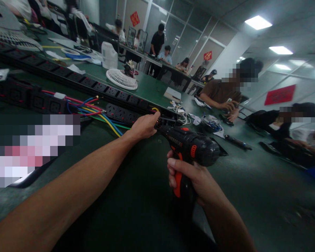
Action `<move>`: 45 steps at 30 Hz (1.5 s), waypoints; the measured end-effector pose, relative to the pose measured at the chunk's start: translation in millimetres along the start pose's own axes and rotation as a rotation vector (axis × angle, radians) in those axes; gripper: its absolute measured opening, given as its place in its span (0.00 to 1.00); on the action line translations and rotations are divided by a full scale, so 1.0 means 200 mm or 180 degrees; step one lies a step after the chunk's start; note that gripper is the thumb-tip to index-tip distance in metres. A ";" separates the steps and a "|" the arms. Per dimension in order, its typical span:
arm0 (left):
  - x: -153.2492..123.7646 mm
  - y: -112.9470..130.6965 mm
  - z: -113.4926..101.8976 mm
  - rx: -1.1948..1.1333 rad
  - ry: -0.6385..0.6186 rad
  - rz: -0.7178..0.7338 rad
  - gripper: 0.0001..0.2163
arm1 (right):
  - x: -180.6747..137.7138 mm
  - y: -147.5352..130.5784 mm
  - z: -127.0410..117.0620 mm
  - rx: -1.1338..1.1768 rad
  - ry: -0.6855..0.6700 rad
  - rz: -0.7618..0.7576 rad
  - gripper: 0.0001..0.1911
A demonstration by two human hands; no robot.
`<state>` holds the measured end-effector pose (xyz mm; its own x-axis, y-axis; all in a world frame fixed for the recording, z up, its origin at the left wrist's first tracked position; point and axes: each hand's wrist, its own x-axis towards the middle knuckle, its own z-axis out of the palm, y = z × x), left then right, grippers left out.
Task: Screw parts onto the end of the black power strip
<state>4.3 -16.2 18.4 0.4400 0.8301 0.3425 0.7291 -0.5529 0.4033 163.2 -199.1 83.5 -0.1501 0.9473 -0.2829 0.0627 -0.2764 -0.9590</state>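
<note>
My right hand (190, 175) is wrapped around the handle of a black and orange cordless drill (196, 145). The drill lies nearly level, its nose pointing left toward my left hand (145, 126). The fingers of that hand are curled closed at the end of a black power strip (123, 113), right by the drill's tip. What they grip is hidden. A bit of yellow wire (155, 109) shows just above the fingers. Left of this hand, red, blue, yellow and green wires (105, 120) stick out loosely from another black socket strip (44, 101).
A long black power strip (68, 75) runs across the green table (136, 196). Behind it are a white fan grille (122, 78) and a white plastic jug (109, 55). White cables (182, 113) and a black tool (237, 142) lie to the right. Co-workers sit along the far side.
</note>
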 end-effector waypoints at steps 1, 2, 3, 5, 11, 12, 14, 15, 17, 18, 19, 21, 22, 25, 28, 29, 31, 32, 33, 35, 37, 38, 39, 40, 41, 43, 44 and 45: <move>0.00 0.00 0.00 -0.0009 -0.0003 0.0007 0.20 | 0.00 0.00 0.00 -0.0003 -0.0013 -0.0003 0.20; 0.00 0.00 0.00 -0.0019 -0.0007 0.0013 0.19 | 0.00 0.00 0.00 -0.0006 -0.0022 -0.0002 0.19; 0.00 0.00 0.00 -0.0025 -0.0004 0.0013 0.19 | 0.00 0.00 0.00 -0.0010 -0.0022 -0.0001 0.20; 0.00 0.00 0.01 -0.0024 0.0015 0.0021 0.19 | 0.00 0.00 0.00 -0.0013 0.0003 -0.0011 0.20; 0.00 0.00 0.00 0.0027 0.0010 0.0026 0.19 | 0.00 0.00 0.00 -0.0009 0.0027 -0.0029 0.19; 0.00 0.00 0.00 0.0029 0.0009 0.0026 0.18 | 0.00 0.00 0.00 -0.0012 0.0029 -0.0032 0.19; 0.00 0.01 -0.01 0.0024 0.0015 0.0034 0.18 | 0.00 0.00 0.00 -0.0008 0.0029 -0.0034 0.20; 0.00 0.01 -0.01 0.0019 0.0023 0.0039 0.18 | 0.00 0.00 0.00 -0.0006 0.0031 -0.0028 0.20; 0.00 0.01 -0.01 0.0010 0.0032 0.0034 0.18 | 0.00 0.00 0.00 -0.0008 0.0028 -0.0007 0.21; 0.00 0.01 -0.01 0.0013 0.0030 0.0033 0.18 | 0.00 0.00 0.00 -0.0011 0.0026 -0.0003 0.21; 0.00 0.00 0.00 0.0024 0.0027 0.0034 0.18 | 0.00 0.00 0.00 -0.0019 0.0028 -0.0002 0.20; 0.00 0.00 0.00 0.0060 0.0012 0.0039 0.19 | 0.00 -0.01 0.00 -0.0036 0.0037 -0.0016 0.20; 0.00 0.00 0.00 0.0077 0.0009 0.0039 0.20 | 0.00 -0.01 0.00 -0.0041 0.0048 -0.0025 0.20; 0.00 0.00 0.00 0.0094 0.0027 0.0033 0.20 | 0.00 -0.01 0.00 -0.0029 0.0051 -0.0011 0.21; 0.00 0.00 0.00 0.0092 0.0045 0.0041 0.19 | 0.00 0.00 0.00 -0.0010 0.0019 -0.0003 0.21; 0.00 0.00 0.00 0.0088 0.0040 0.0040 0.19 | 0.00 0.00 0.00 -0.0012 0.0010 -0.0005 0.21; 0.00 0.00 0.00 0.0074 0.0014 0.0025 0.19 | 0.00 0.00 0.00 -0.0031 0.0016 -0.0005 0.20; -0.01 0.00 0.00 0.0067 -0.0003 0.0022 0.20 | 0.00 0.00 0.00 -0.0044 0.0024 0.0001 0.20; -0.01 0.00 0.00 0.0061 -0.0023 0.0019 0.20 | 0.00 0.00 0.00 -0.0056 0.0028 0.0004 0.19; -0.01 0.00 -0.01 0.0051 -0.0053 0.0008 0.21 | 0.00 0.00 0.00 -0.0067 0.0028 0.0005 0.19; 0.00 0.00 0.00 0.0041 -0.0040 0.0005 0.20 | 0.00 0.00 0.00 -0.0045 0.0026 -0.0002 0.20; 0.00 0.00 0.00 0.0036 -0.0020 0.0009 0.20 | 0.00 -0.01 0.00 -0.0031 0.0027 -0.0002 0.20; 0.00 0.00 0.00 0.0031 0.0001 0.0016 0.19 | 0.00 -0.01 0.00 -0.0026 0.0022 0.0004 0.21; 0.00 0.00 0.00 0.0026 0.0016 0.0021 0.19 | 0.00 -0.01 0.00 -0.0026 0.0009 0.0009 0.22; 0.00 0.00 0.00 0.0019 0.0016 0.0022 0.19 | 0.00 -0.01 0.00 -0.0030 -0.0001 0.0008 0.23; 0.00 0.00 0.00 0.0003 -0.0003 0.0008 0.19 | 0.00 -0.01 0.00 -0.0039 0.0000 0.0001 0.23; 0.00 0.00 0.00 -0.0002 -0.0010 0.0005 0.20 | 0.00 -0.01 0.00 -0.0042 0.0010 -0.0004 0.23; 0.00 0.00 0.00 -0.0005 -0.0010 0.0007 0.20 | 0.00 -0.01 0.00 -0.0044 0.0020 -0.0005 0.22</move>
<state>3.7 -16.1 18.4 0.4434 0.8291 0.3407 0.7272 -0.5549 0.4039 162.4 -198.4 85.5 -0.1441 0.9488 -0.2812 0.0762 -0.2727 -0.9591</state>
